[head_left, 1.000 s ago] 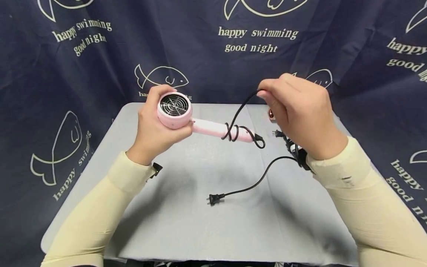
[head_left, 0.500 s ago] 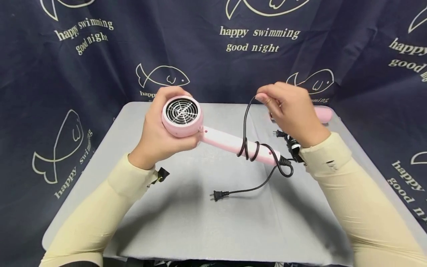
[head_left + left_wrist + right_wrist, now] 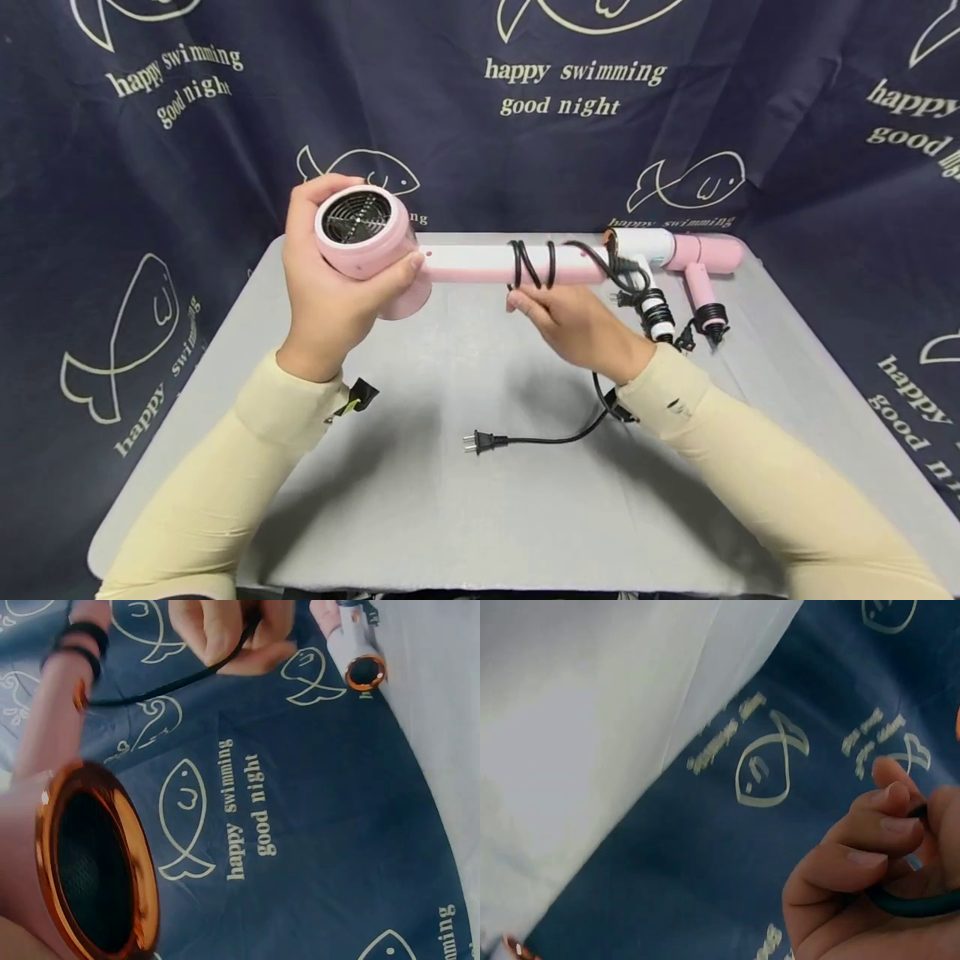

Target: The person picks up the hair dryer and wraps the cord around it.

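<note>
My left hand (image 3: 322,292) grips a pink and white hair dryer (image 3: 480,264) round its head, the round black grille facing up towards me. The handle points right, with several turns of black cord (image 3: 553,265) wound about it. Just below the handle, my right hand (image 3: 588,329) holds the cord with curled fingers; in the right wrist view the cord (image 3: 915,904) runs through them. A copper-coloured ring (image 3: 142,870) edges the dryer's outlet in the left wrist view. Past the right wrist, more cord leads to a two-pin plug (image 3: 486,442) low over the table.
At the back right of the grey table (image 3: 420,517) lie a white hair dryer (image 3: 645,243) and a pink hair dryer (image 3: 708,252), cords wrapped round their handles. A dark blue curtain (image 3: 465,158) with fish prints closes off the back and sides.
My right hand has come down and leftward from above the handle to beneath it, bringing the cord along. The held dryer has shifted, its handle turning level. The dryers behind are now uncovered.
</note>
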Demonstrator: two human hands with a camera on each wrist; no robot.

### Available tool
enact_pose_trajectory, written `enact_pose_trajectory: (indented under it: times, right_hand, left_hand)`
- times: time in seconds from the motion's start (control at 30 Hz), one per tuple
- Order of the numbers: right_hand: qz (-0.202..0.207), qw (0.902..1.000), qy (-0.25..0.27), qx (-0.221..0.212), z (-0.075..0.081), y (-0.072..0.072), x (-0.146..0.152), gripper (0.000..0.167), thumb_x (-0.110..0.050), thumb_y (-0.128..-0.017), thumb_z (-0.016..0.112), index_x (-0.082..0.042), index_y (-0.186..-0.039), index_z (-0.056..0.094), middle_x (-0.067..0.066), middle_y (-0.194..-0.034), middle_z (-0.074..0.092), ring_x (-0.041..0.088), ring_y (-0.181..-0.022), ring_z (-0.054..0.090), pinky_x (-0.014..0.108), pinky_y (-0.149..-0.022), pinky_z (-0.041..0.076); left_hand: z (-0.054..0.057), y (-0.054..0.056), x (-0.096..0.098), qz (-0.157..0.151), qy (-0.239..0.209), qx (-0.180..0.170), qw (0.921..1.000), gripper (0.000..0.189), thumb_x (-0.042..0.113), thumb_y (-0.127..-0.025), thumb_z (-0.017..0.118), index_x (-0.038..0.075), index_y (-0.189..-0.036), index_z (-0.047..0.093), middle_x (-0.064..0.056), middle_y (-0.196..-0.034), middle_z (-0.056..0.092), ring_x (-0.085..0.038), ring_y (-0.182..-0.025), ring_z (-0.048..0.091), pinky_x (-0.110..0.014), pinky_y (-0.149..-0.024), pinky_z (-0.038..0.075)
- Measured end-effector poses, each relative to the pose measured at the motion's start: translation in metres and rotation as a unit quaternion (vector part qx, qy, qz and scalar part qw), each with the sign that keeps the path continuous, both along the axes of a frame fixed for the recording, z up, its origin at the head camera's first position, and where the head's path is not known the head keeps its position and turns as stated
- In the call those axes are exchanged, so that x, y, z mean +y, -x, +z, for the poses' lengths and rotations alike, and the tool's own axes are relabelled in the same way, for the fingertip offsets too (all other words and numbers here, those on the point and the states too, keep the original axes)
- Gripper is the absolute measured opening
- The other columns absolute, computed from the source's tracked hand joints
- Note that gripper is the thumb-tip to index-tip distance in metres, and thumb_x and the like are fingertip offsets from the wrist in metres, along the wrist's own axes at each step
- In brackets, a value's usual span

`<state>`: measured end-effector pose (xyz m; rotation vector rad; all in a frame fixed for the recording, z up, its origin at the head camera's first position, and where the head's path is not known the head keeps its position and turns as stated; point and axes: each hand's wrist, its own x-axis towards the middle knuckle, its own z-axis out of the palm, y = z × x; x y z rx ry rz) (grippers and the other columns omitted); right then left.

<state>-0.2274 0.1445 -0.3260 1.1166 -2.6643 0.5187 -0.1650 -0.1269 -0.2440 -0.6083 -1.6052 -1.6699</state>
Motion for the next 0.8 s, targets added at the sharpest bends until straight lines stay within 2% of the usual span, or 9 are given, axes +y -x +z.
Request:
enact_pose_trajectory:
  times: [0.03, 0.07, 0.17, 0.3, 0.53, 0.63, 0.8]
  right_hand:
    - [-0.001, 0.9953, 0.094, -0.025, -0.003, -0.002, -0.005, 0.028, -0.032, -0.110, 0.048, -0.018, -0.106, 0.072, -0.004, -0.077, 0.060, 0.012, -0.072, 0.055, 0.033, -0.072, 0.052]
    - [0.000, 0.9932, 0.107, -0.046, -0.004, -0.007, -0.008, 0.030, -0.035, -0.111, 0.045, -0.020, -0.106, 0.070, -0.006, -0.076, 0.057, 0.010, -0.070, 0.054, 0.031, -0.072, 0.051]
    - [0.008, 0.9916, 0.108, -0.071, -0.006, -0.022, -0.013, 0.027, -0.035, -0.112, 0.040, -0.021, -0.104, 0.061, -0.008, -0.068, 0.048, 0.009, -0.061, 0.049, 0.029, -0.064, 0.049]
    - [0.024, 0.9860, 0.111, -0.122, -0.002, -0.047, -0.019, 0.021, -0.030, -0.113, 0.039, -0.019, -0.098, 0.050, -0.012, -0.066, 0.051, 0.006, -0.056, 0.049, 0.028, -0.057, 0.046]
    - [0.064, 0.9717, 0.094, -0.207, 0.007, -0.083, -0.023, 0.023, -0.030, -0.113, 0.036, -0.020, -0.095, 0.046, -0.016, -0.064, 0.049, 0.002, -0.055, 0.045, 0.024, -0.058, 0.043]
    - [0.070, 0.9686, 0.089, -0.221, 0.009, -0.092, -0.022, 0.025, -0.033, -0.113, 0.036, -0.021, -0.093, 0.045, -0.016, -0.063, 0.045, 0.001, -0.055, 0.040, 0.022, -0.056, 0.041]
    - [0.068, 0.9755, 0.080, -0.194, 0.009, -0.099, -0.021, 0.023, -0.032, -0.113, 0.040, -0.020, -0.093, 0.045, -0.015, -0.066, 0.038, 0.000, -0.057, 0.036, 0.021, -0.057, 0.038]
  left_hand:
    - [0.001, 0.001, 0.000, 0.011, -0.008, 0.001, 0.9999, 0.064, -0.005, -0.064, 0.085, 0.002, -0.121, 0.058, -0.003, -0.109, 0.066, -0.026, -0.101, 0.066, -0.034, -0.094, 0.052]
    - [0.002, 0.001, -0.001, 0.023, -0.015, 0.003, 0.9996, 0.063, -0.004, -0.064, 0.086, 0.002, -0.121, 0.058, -0.003, -0.110, 0.066, -0.026, -0.102, 0.066, -0.034, -0.095, 0.052]
    - [0.004, 0.005, -0.003, 0.043, -0.027, 0.011, 0.9986, 0.063, -0.002, -0.064, 0.087, 0.002, -0.121, 0.059, -0.004, -0.112, 0.065, -0.026, -0.104, 0.064, -0.034, -0.096, 0.051]
    - [0.005, 0.010, -0.004, 0.050, -0.031, 0.018, 0.9981, 0.063, -0.003, -0.065, 0.086, 0.001, -0.122, 0.058, -0.006, -0.113, 0.065, -0.028, -0.105, 0.065, -0.036, -0.097, 0.051]
    - [0.004, 0.011, -0.003, 0.064, -0.031, 0.024, 0.9972, 0.062, -0.003, -0.066, 0.085, 0.000, -0.122, 0.058, -0.006, -0.114, 0.065, -0.028, -0.105, 0.065, -0.036, -0.098, 0.051]
    - [0.005, 0.009, -0.003, 0.070, -0.025, 0.026, 0.9969, 0.062, -0.002, -0.066, 0.085, 0.000, -0.122, 0.059, -0.004, -0.114, 0.064, -0.028, -0.106, 0.064, -0.035, -0.098, 0.050]
    - [0.006, 0.006, -0.002, 0.069, -0.005, 0.030, 0.9972, 0.063, -0.003, -0.066, 0.085, -0.002, -0.123, 0.058, -0.002, -0.115, 0.063, -0.027, -0.109, 0.062, -0.035, -0.100, 0.049]
